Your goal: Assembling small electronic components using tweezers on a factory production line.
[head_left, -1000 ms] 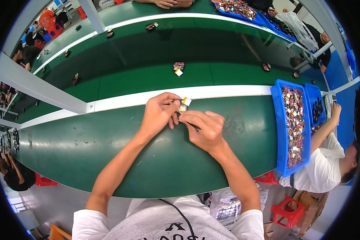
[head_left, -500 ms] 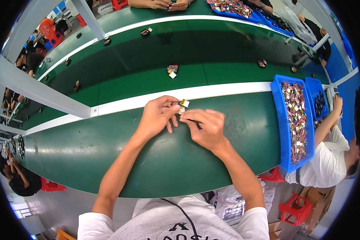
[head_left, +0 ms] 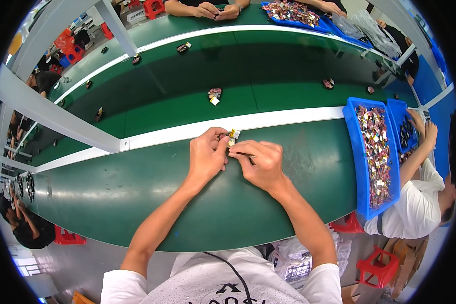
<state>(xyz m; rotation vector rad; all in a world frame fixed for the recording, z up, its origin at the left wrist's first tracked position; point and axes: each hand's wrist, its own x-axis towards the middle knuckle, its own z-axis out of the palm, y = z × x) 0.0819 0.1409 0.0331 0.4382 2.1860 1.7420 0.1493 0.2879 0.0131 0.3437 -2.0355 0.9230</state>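
Observation:
Over the green table point(head_left: 137, 202), my left hand point(head_left: 206, 154) and my right hand point(head_left: 259, 163) meet around one small part point(head_left: 231, 136) with a yellow and white tab at its top. The left fingers pinch its left side. The right fingers press against it from the right and below. Most of the part is hidden between my fingertips. Both hands rest close to the white strip point(head_left: 289, 120) that borders the conveyor belt point(head_left: 187, 76).
A blue tray point(head_left: 359, 167) full of small parts lies to my right, a second blue tray point(head_left: 396, 114) beyond it, where another person's hands point(head_left: 424, 129) work. Loose parts point(head_left: 215, 95) ride the belt. A grey frame bar point(head_left: 50, 114) crosses left. People sit across.
My hands stay pinched on the small part in the same spot. The view has shifted slightly, and the loose parts on the belt sit a little further left.

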